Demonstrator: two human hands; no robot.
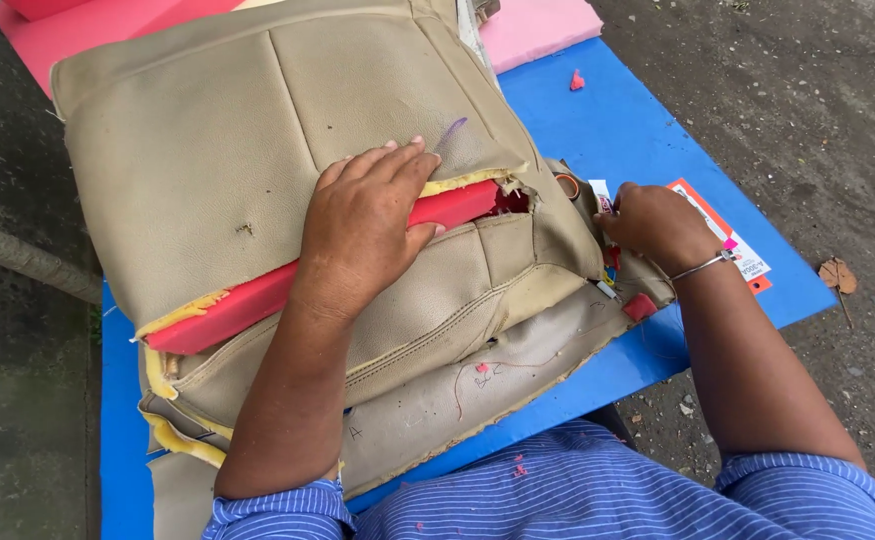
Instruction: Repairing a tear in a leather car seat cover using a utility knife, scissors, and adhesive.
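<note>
Left hand (pixel 367 225) flat, fingers together and spread only slightly, pressed palm-down across the torn seam of a beige seat cover (pixel 257 150); fingertips on the smooth, grained leatherette of the upper panel, heel on the lower stitched panel. Clamped on nothing, only bearing down.

Right hand (pixel 657 225) curled at the cover's right edge, fingers bent inward and tucked against the crumpled hem; whether pinching the fabric cannot be told. Thin metal bangle (pixel 702 266) around that wrist.

Beneath the left palm, a long red foam strip (pixel 247 300) showing through the split, soft and matte, edged with ragged yellow foam backing (pixel 182 312) where the skin has torn away. Cover itself broad, cushion-shaped, quilted into rectangular panels by seams, its pale fuzzy underside turned out along the near edge.

All resting on a blue table (pixel 647 140), glossy and flat. Pink foam slabs (pixel 537 25) at the far end, touching the cover. Small orange-and-white card (pixel 747 265) near the right wrist. Rough grey ground (pixel 807 90) beyond.
</note>
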